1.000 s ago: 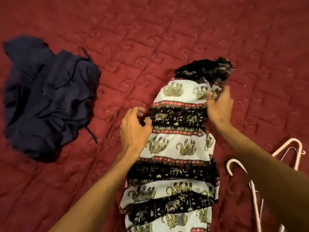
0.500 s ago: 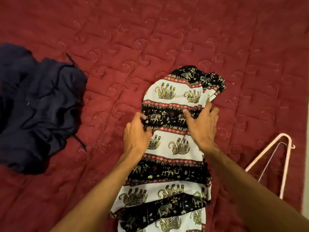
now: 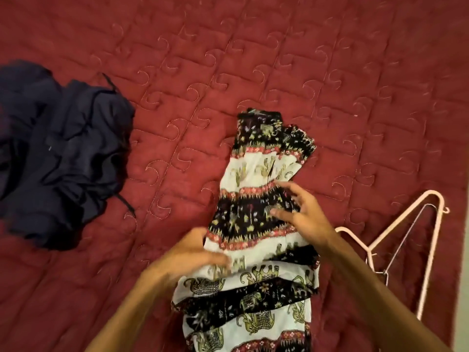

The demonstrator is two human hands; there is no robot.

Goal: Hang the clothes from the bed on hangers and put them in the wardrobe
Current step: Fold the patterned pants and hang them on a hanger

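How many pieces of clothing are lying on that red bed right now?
2. A crumpled navy garment lies at the left of the bedspread; an elephant-print garment stretches down the middle. The navy heap may hide another piece.

Dim warm light, soft focus; motion blur smears the left hand point(image 3: 193, 255) and right hand point(image 3: 302, 217).
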